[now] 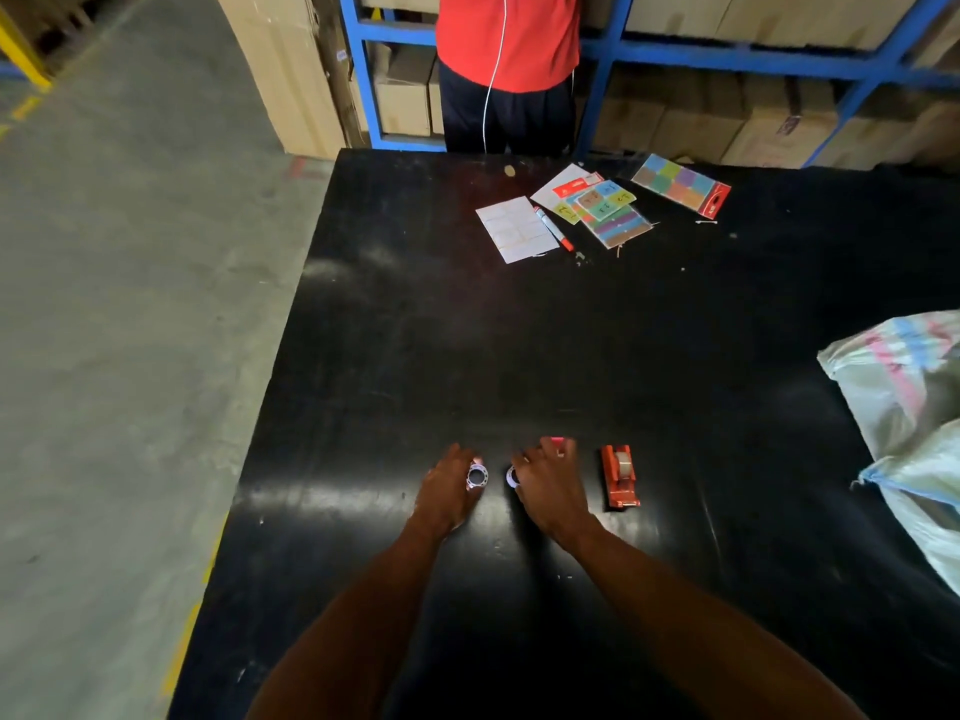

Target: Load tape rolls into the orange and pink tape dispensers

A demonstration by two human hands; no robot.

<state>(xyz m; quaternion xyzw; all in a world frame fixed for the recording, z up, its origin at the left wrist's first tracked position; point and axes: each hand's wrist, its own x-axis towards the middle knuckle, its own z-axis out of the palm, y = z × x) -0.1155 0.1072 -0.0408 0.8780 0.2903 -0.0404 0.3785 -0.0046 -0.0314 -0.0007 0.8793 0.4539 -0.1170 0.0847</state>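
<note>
— Orange dispenser [620, 477]? 
— On the black table [675, 330], roll loaded, right of both hands. 
— Hands? 
— Left hand [451, 485] curled on a tape roll [477, 476]; right hand [550, 483] covers another roll [512, 476] and the pink dispenser [557, 442].

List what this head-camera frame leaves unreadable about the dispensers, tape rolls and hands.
- Pink dispenser: head view, mostly hidden behind the right hand; whether it holds a roll cannot be told.
- Tape roll by the right hand: partly covered by fingers; grip unclear.
- Tape roll at the left hand: held or merely touched, too small to tell.
- Orange dispenser: its roll is visible, its cutter too small to read.
</note>
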